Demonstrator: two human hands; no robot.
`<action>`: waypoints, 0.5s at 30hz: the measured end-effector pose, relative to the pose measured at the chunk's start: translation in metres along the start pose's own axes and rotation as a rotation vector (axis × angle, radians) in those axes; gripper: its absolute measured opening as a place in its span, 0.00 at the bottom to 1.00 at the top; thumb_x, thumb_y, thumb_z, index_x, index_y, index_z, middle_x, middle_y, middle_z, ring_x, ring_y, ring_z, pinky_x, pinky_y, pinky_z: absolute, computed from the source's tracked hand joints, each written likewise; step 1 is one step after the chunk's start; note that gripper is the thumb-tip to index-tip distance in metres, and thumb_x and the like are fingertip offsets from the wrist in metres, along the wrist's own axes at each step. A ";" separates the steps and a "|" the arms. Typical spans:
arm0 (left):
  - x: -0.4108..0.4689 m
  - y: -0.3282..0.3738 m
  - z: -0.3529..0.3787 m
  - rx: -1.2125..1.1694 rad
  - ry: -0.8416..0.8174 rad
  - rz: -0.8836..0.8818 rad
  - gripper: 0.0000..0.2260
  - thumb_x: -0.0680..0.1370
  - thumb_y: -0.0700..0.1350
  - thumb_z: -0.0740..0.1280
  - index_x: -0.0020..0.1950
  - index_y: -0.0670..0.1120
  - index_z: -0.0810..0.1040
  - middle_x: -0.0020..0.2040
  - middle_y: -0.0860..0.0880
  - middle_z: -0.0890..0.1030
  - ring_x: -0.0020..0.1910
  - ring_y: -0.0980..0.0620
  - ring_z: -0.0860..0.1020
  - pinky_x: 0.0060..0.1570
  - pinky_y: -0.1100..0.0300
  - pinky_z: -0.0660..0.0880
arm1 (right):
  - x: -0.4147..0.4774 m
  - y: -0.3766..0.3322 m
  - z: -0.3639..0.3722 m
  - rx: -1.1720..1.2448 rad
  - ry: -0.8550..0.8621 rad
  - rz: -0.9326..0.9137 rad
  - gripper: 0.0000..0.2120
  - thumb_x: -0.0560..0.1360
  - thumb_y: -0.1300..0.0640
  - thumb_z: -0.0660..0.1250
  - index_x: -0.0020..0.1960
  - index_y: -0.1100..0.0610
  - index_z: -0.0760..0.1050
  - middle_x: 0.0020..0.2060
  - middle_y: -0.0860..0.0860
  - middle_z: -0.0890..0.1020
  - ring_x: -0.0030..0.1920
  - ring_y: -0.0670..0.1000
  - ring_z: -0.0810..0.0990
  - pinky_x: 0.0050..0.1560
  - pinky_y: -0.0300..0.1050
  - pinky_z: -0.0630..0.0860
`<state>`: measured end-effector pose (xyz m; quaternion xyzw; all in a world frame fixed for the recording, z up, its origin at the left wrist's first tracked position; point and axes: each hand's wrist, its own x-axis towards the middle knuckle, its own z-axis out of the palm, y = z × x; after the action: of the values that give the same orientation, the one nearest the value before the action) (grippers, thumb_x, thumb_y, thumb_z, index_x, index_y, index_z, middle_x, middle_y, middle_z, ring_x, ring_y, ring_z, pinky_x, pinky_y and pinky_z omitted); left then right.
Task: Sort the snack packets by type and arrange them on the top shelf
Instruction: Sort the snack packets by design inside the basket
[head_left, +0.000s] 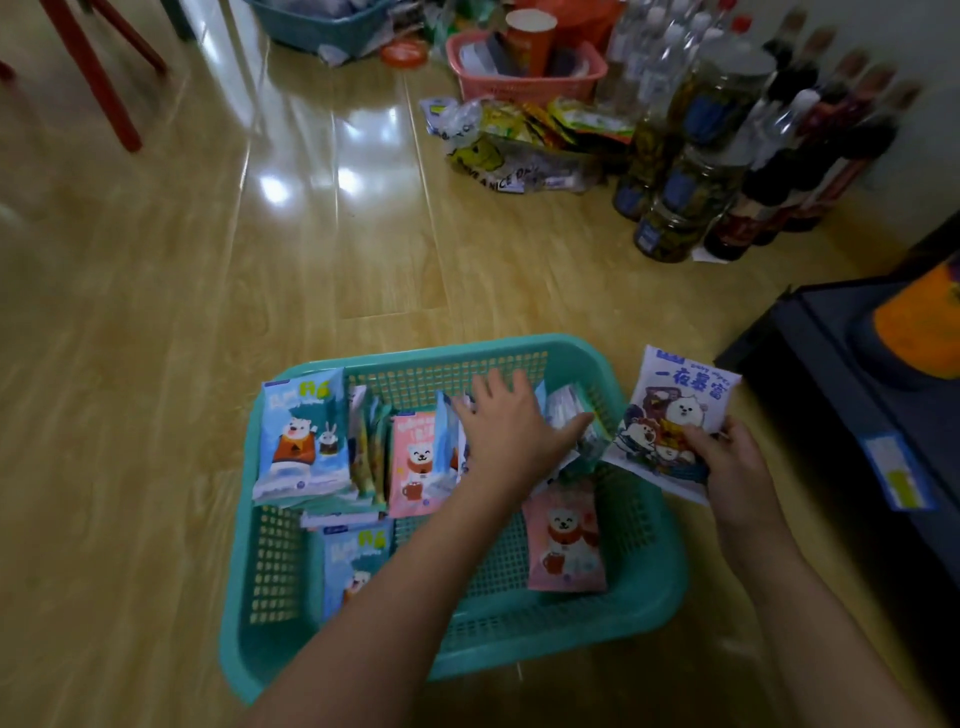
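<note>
A teal plastic basket (644, 613) sits on the wooden floor and holds several snack packets. Blue bear packets (304, 431) lean at its left, pink bear packets (415, 462) stand in the middle, and another pink packet (566, 540) lies at the right. My left hand (511, 426) reaches into the basket with fingers spread, resting flat on the upright packets. My right hand (732, 462) grips a white and blue cartoon packet (670, 410) just outside the basket's right rim.
A dark shelf unit (852, 395) stands at the right, with an orange object on it. Bottles and jars (727, 145) line the far wall. A pink basket (524, 78), loose snack bags (519, 140) and a second teal basket (317, 26) lie beyond.
</note>
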<state>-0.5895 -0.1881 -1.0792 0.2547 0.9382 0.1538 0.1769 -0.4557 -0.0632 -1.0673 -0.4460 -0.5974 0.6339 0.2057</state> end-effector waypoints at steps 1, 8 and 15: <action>0.007 0.009 0.004 -0.008 -0.046 -0.020 0.44 0.70 0.72 0.57 0.75 0.42 0.55 0.75 0.39 0.56 0.75 0.40 0.53 0.71 0.37 0.51 | 0.001 0.000 -0.002 -0.005 -0.005 -0.005 0.08 0.78 0.62 0.60 0.57 0.56 0.70 0.45 0.50 0.79 0.33 0.37 0.81 0.33 0.30 0.76; 0.028 0.035 0.026 0.023 -0.153 -0.130 0.52 0.67 0.76 0.54 0.77 0.40 0.44 0.76 0.35 0.39 0.75 0.37 0.38 0.67 0.33 0.36 | 0.007 0.000 -0.013 -0.025 -0.021 -0.004 0.08 0.78 0.62 0.60 0.57 0.57 0.70 0.46 0.52 0.79 0.35 0.40 0.81 0.35 0.32 0.77; 0.021 0.023 0.037 -0.057 -0.149 -0.071 0.47 0.68 0.73 0.59 0.77 0.52 0.42 0.76 0.39 0.36 0.75 0.37 0.36 0.66 0.32 0.34 | 0.005 0.000 -0.010 -0.025 -0.011 0.012 0.10 0.78 0.62 0.59 0.59 0.61 0.70 0.49 0.56 0.80 0.41 0.47 0.81 0.38 0.36 0.78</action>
<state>-0.5818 -0.1511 -1.1085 0.2270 0.9260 0.1545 0.2589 -0.4503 -0.0535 -1.0674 -0.4486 -0.6037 0.6302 0.1928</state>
